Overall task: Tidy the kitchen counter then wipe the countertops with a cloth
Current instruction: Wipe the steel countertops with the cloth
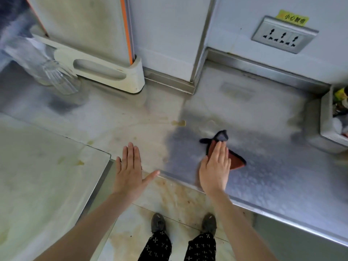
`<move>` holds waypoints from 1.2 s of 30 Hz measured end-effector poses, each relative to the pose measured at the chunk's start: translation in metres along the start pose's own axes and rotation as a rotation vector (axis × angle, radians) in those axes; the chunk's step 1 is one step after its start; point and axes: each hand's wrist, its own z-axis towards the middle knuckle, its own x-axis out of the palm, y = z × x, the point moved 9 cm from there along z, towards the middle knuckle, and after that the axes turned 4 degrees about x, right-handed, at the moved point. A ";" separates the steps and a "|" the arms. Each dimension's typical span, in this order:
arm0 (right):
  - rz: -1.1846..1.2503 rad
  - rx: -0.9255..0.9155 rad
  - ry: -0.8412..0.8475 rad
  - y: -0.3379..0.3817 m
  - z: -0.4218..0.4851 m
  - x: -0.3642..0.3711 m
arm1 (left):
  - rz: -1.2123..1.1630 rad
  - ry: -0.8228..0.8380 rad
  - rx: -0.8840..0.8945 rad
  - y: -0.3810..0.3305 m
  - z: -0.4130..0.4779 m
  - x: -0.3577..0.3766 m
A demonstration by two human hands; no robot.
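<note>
While right hand (214, 167) presses cloth (237, 161) flat, left hand (130, 167) splayed (empty), spill (178, 123) ahead, glasses (60, 80) left

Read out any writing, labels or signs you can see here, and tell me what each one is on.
"小心触电": on the yellow sticker stuck to the wall just above the socket panel; slightly blurred but legible.
Items in the white box at the right edge: any print is too blurred to read.
No other text is visible.
</note>
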 end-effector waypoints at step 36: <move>-0.150 -0.948 0.140 0.066 0.117 -0.007 | -0.028 -0.241 -0.279 -0.104 0.051 0.004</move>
